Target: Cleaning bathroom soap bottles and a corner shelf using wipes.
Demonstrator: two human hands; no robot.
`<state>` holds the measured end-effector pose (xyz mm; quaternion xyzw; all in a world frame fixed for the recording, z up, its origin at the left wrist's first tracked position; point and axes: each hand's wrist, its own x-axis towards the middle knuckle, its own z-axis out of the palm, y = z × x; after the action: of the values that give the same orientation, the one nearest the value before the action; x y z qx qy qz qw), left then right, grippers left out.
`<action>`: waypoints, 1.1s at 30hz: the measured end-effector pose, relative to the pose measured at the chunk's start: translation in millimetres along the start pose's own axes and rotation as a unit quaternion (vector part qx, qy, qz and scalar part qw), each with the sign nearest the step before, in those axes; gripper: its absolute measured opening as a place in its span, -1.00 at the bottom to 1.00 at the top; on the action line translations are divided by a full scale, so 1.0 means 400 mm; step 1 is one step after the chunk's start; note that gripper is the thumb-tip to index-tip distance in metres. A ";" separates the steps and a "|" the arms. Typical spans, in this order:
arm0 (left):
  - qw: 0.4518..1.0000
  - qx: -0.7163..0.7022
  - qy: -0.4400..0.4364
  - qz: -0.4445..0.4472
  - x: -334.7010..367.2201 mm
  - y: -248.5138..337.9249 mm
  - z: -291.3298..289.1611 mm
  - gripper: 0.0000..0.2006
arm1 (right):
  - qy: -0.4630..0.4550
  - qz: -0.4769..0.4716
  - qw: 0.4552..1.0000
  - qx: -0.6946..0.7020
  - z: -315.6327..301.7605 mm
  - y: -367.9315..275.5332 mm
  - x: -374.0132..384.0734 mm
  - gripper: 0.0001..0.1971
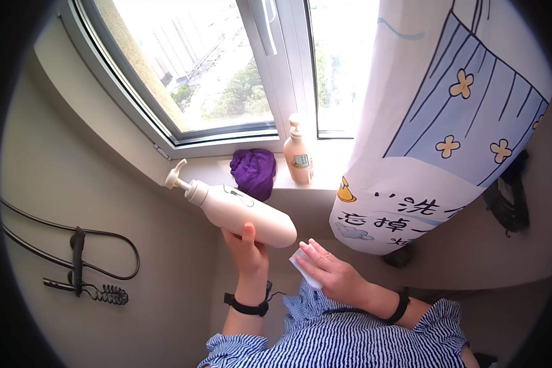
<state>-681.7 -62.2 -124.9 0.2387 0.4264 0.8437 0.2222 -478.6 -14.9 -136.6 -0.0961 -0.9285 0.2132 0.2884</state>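
My left hand [247, 246] is wrapped round a pale pink pump bottle [245, 214], its thumb showing on the near side. The bottle lies tilted, with its pump head up toward the left and its base toward my right hand. A folded white cloth [306, 265] is pinched in my right hand [334, 273], just off the bottle's base. Behind them, on the window sill [282, 179], stand a second, smaller pump bottle [298, 153] with a label and, beside it, a bunched purple cloth [253, 173].
A window [190, 67] with a handle [265, 27] rises behind the sill. To the right hangs a white and blue printed curtain [405, 165]. Black cables with a coiled part [107, 294] hang on the left wall.
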 end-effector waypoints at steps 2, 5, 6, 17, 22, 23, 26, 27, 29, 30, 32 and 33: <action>1.000 -0.009 -0.005 0.006 0.060 -0.057 -0.025 -0.10 | -0.010 0.068 0.997 0.030 0.001 0.004 -0.003 -0.39; 0.997 0.052 -0.037 0.037 0.147 -0.129 -0.036 -0.09 | -0.010 0.106 0.994 -0.003 0.003 0.020 -0.014 -0.40; 0.997 0.050 -0.041 0.040 0.167 -0.141 -0.035 -0.11 | -0.023 0.131 0.991 0.006 -0.003 0.015 -0.010 -0.42; 0.980 0.143 -0.118 0.071 0.336 -0.364 -0.044 -0.21 | -0.036 0.258 0.963 0.071 -0.013 0.017 -0.041 -0.45; 0.977 0.128 -0.146 0.084 0.364 -0.400 -0.035 -0.21 | -0.033 0.294 0.953 0.072 -0.008 0.025 -0.066 -0.45; 0.973 0.151 -0.150 0.093 0.368 -0.407 -0.037 -0.22 | -0.032 0.297 0.952 0.069 -0.009 0.024 -0.069 -0.45; 0.970 0.146 -0.176 0.083 0.381 -0.422 -0.040 -0.18 | -0.046 0.298 0.950 0.081 -0.009 0.018 -0.072 -0.46; 0.972 0.121 -0.190 0.066 0.380 -0.421 -0.038 -0.12 | -0.048 0.295 0.950 0.085 -0.009 0.015 -0.073 -0.47; 0.973 0.122 -0.187 0.062 0.359 -0.400 -0.025 -0.07 | -0.048 0.291 0.951 0.089 -0.012 0.015 -0.079 -0.47; 0.974 0.122 -0.184 0.058 0.350 -0.389 -0.017 -0.02 | -0.046 0.284 0.953 0.091 -0.014 0.016 -0.084 -0.48; 0.965 0.188 -0.156 0.096 0.330 -0.385 -0.020 0.00 | -0.039 0.277 0.956 0.092 -0.020 0.016 -0.091 -0.49; 0.950 0.255 -0.123 0.131 0.315 -0.366 -0.015 0.01 | -0.035 0.276 0.955 0.105 -0.024 0.014 -0.093 -0.51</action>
<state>-759.3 85.7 -222.0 0.4432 0.5612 0.6929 0.0919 -442.2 -17.9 -150.3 -0.3102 -0.8475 0.3842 0.1946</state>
